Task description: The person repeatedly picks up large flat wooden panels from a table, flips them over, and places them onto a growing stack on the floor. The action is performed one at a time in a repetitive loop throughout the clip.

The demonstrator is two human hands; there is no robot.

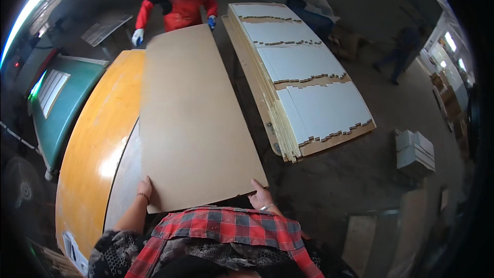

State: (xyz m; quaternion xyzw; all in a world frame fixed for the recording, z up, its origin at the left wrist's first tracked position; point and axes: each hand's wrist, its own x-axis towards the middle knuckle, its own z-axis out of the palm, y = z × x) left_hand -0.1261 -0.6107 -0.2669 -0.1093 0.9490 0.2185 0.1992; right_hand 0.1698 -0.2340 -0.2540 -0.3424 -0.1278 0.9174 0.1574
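A large flat brown board (193, 108), like cardboard or fibreboard, stretches away from me over the work table. My left hand (144, 187) grips its near left edge, thumb on top and the fingers hidden beneath. At the near right corner my right hand (261, 196) holds the same board, thumb above and fingers underneath. Across from me a co-worker in red and black stands at the far end. That person's gloved hands, one white glove (138, 37) and one blue glove (211, 21), are close to the board's far corners.
An orange-topped table (105, 118) with a grey strip lies left, a green table (67, 98) beyond it. At right stands a stack of white-faced panels (303, 62) with jagged brown gaps. White boxes (415, 152) sit on the floor; another person (401, 54) is at the far right.
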